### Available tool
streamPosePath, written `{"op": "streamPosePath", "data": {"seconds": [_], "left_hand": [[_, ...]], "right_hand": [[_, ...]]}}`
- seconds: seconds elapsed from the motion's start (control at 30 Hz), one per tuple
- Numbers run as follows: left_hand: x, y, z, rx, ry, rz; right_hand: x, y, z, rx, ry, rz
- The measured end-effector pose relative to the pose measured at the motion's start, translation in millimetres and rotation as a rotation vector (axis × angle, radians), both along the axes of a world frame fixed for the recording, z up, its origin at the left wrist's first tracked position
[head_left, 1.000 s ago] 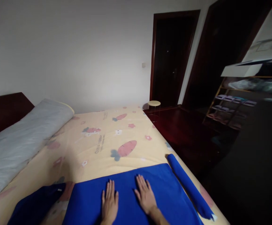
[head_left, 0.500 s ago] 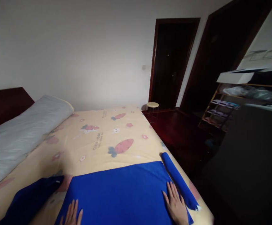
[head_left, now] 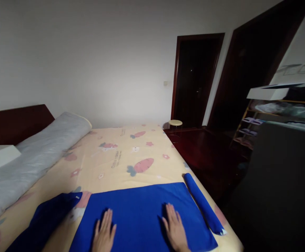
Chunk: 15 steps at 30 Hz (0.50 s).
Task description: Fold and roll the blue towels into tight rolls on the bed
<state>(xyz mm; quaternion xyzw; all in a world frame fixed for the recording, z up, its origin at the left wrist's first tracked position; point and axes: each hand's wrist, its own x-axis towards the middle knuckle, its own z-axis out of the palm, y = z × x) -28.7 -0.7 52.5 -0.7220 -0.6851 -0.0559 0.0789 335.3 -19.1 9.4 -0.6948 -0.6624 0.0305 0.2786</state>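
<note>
Left hand (head_left: 103,232) and right hand (head_left: 176,231), open, gripping nothing, are over flat, unrolled blue cloth (head_left: 139,210); 1 blue roll (head_left: 202,203) seems finished by the bed's (head_left: 121,178) right edge, 1 dark blue cloth (head_left: 47,217) lies bunched left.

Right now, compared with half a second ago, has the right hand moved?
Yes, the right hand has moved left, away from the rolled blue cloth.

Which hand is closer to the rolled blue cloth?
The right hand, over the spread blue cloth just left of the roll. The left hand is farther off, toward that cloth's left side.
</note>
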Motion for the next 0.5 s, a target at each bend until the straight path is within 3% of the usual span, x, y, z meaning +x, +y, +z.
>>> {"op": "streamPosePath", "data": {"seconds": [0.13, 0.23, 0.33, 0.43, 0.5], "left_hand": [[104, -2, -22.0, -0.004, -0.107, -0.166], [135, -6, -42.3, -0.098, -0.187, -0.188], [107, -11, -46.5, -0.119, -0.217, -0.163], [38, -15, -36.8, -0.058, -0.206, -0.007], [-12, -17, -31.3, -0.041, -0.188, 0.172]], "right_hand": [[-90, 9, 1.5, -0.113, 0.03, 0.317], [-105, 11, -5.0, -0.167, 0.021, 0.42], [-73, 6, -8.9, -0.154, 0.017, 0.297], [-17, -7, -11.5, -0.12, -0.031, 0.056], [22, -16, -15.7, -0.114, -0.081, -0.114]]}}
